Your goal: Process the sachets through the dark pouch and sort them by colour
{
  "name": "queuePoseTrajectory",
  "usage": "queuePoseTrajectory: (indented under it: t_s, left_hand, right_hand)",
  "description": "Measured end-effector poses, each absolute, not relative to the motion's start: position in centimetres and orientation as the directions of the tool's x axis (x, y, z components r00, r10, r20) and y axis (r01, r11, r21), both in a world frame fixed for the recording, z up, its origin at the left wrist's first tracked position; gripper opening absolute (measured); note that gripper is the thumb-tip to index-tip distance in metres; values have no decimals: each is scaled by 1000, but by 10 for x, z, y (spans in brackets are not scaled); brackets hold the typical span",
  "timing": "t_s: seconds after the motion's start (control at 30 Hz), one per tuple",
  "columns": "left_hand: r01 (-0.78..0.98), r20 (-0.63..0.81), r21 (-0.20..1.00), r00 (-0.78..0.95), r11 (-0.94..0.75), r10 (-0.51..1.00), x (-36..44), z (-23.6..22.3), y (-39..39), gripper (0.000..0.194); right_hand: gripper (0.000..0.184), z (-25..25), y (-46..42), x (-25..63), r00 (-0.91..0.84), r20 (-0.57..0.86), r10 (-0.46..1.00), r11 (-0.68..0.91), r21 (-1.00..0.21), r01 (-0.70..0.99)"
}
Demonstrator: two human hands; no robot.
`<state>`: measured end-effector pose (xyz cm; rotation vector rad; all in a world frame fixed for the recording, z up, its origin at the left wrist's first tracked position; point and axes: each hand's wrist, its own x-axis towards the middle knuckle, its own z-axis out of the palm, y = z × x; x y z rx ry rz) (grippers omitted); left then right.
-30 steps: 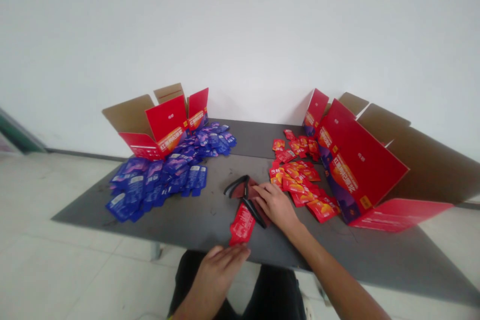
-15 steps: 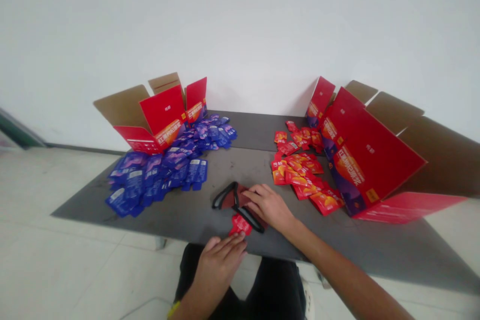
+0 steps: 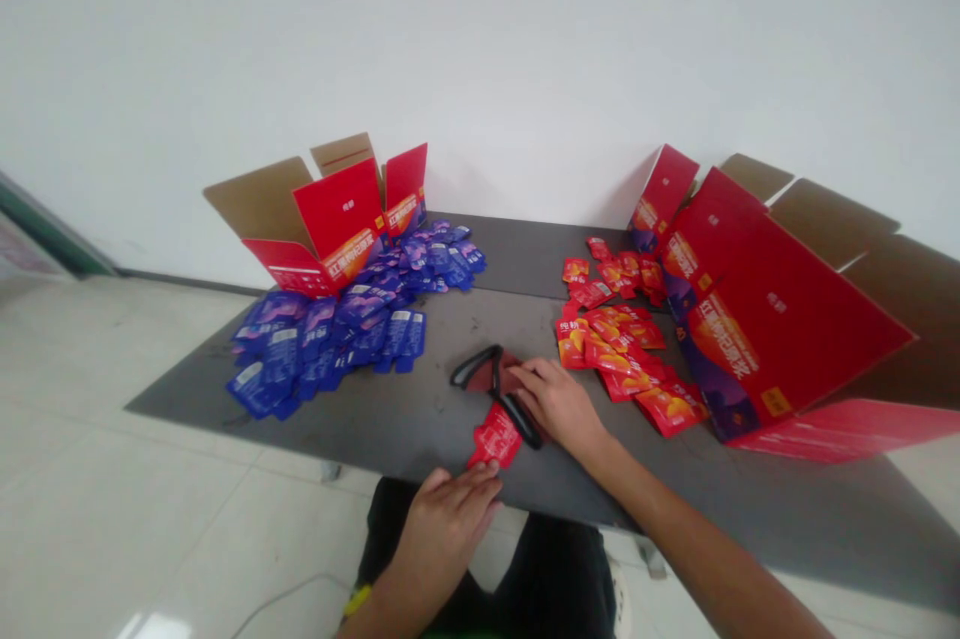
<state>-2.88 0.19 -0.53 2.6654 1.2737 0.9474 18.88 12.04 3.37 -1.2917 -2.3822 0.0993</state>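
The left hand (image 3: 442, 531) is reaching up from the table's near edge, its fingers held together, with the tips meeting the lower edge of a red sachet (image 3: 498, 436); whether they are gripping it I cannot tell. The right hand (image 3: 559, 407) is resting palm-down, fingers slightly apart and not clamped, on a soft dark red holder with a black rim (image 3: 495, 374), which is lying just beyond them. Glossy red sachets (image 3: 611, 344) are lying right of the right fingers, and blue sachets (image 3: 322, 339) well left of them on the grey table (image 3: 420, 439), each heap beside an open red carton (image 3: 780, 319) (image 3: 330, 229) with brown cardboard flaps.
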Motion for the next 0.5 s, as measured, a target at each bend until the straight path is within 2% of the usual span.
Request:
queuePoseTrajectory:
  t_s: [0.13, 0.27, 0.33, 0.5]
  left_hand:
    - [693, 523, 275, 474, -667, 708, -29, -7, 3, 27]
    - [714, 480, 281, 474, -641, 738, -28, -11, 2, 28]
    - [714, 465, 291, 476, -637, 746, -29, -12, 1, 27]
    - [692, 497, 294, 478, -659, 724, -29, -10, 2, 26]
  right_hand:
    - [31, 43, 125, 192, -430, 379, 819, 539, -252, 804]
    - [36, 35, 82, 169, -582, 342, 738, 673, -312, 670]
    - [35, 27, 77, 165, -610, 320, 725, 689, -328, 647]
    - [27, 25, 128, 191, -457, 343, 821, 547, -243, 801]
